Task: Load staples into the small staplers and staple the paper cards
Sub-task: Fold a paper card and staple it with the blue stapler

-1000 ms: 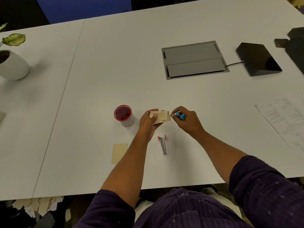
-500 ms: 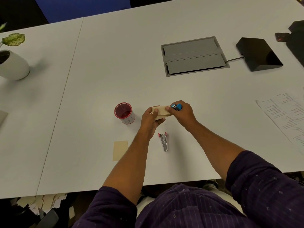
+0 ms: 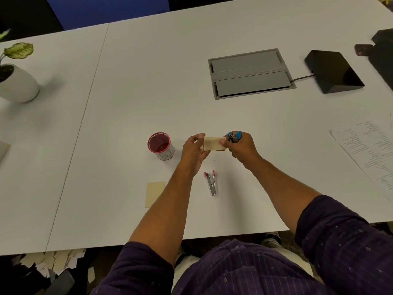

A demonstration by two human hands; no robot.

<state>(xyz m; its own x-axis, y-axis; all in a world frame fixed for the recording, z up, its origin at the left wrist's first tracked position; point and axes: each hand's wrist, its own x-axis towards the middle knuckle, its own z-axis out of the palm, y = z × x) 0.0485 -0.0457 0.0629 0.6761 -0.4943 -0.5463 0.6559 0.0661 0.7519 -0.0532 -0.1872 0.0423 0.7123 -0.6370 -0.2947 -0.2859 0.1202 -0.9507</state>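
My left hand (image 3: 194,151) pinches the left end of a tan paper card (image 3: 213,143) just above the white table. My right hand (image 3: 241,146) grips a small blue stapler (image 3: 234,136), its mouth at the card's right edge, with the thumb on the card. A red-tipped metal stapler (image 3: 211,183) lies on the table below the hands. Another tan card (image 3: 154,193) lies flat to the left, partly behind my left forearm.
A small red-rimmed cup (image 3: 161,145) stands left of my hands. A grey cable hatch (image 3: 251,73) and a black box (image 3: 333,71) are farther back right, a printed sheet (image 3: 370,150) at the right edge, a potted plant (image 3: 17,81) far left.
My right hand brought the blue stapler leftwards onto the card's right edge. The card turned from tilted to level between both hands.
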